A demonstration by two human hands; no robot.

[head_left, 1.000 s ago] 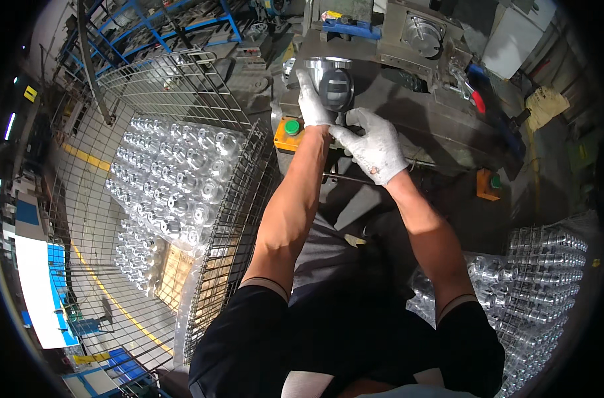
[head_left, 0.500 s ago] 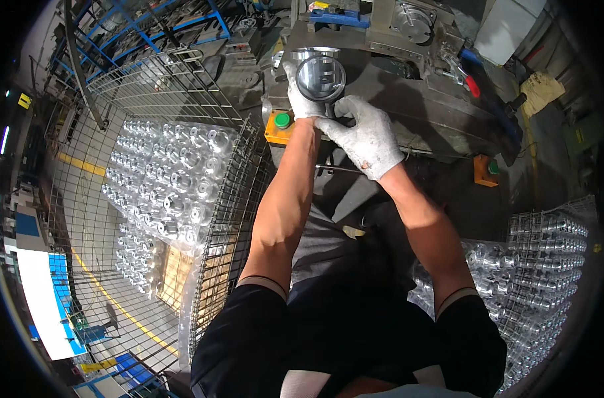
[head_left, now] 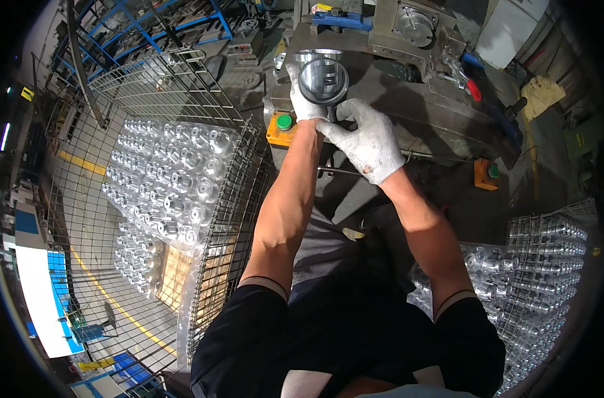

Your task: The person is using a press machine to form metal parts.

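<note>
A round, shiny metal part (head_left: 323,83) with a dark rim and a mirror-like face is over the front of the workbench. My left hand (head_left: 303,105), in a white glove, grips it along its left side and underneath; most of those fingers are hidden behind it. A bright metal ring (head_left: 319,54) shows just beyond. My right hand (head_left: 370,136), gloved too, is to the lower right with thumb and fingers apart. Its thumb tip lies by my left wrist, and a dark stem shows in the gap below the round part.
An orange box with a green button (head_left: 284,123) sits by my left wrist; a similar button box (head_left: 486,174) is at right. A wire cage (head_left: 212,265) holds trays of shiny metal parts (head_left: 172,172). More parts (head_left: 541,278) stand at right. A red-handled clamp (head_left: 473,88) and machine (head_left: 415,26) are behind.
The face of the round part shows a slightly different reflection, and the view has shifted a little. My hands keep nearly the same pose.
</note>
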